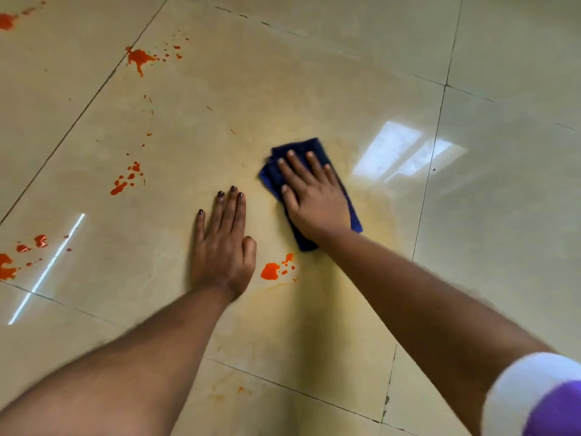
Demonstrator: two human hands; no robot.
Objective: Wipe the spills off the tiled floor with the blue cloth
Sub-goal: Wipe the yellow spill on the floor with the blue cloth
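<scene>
Pressing flat on the blue cloth (314,190), my right hand (312,199) is lying with its fingers straight and spread, not curled round the fabric. I am seeing the folded cloth sticking out past the fingertips at the far end and past the wrist at the near end, lying on the tiled floor (314,89) near the middle of one large tile. My left hand (221,247) is resting palm-down just beside it, fingers straight and together, holding nothing and touching only the floor.

I am finding bare tile beyond the cloth and to its right, up to the grout line (435,158) running away from me. A window reflection (405,152) is shining on that side. Just beside my left wrist, between the two forearms, an orange splash (273,270) is sitting on the tile. More orange spills are lying well to the left: a cluster (127,179), a far splat (140,58), and patches at the left edge (8,265). A faint yellowish smear (371,196) is showing around the cloth. A purple and white sleeve (540,401) is showing at the lower right corner.
</scene>
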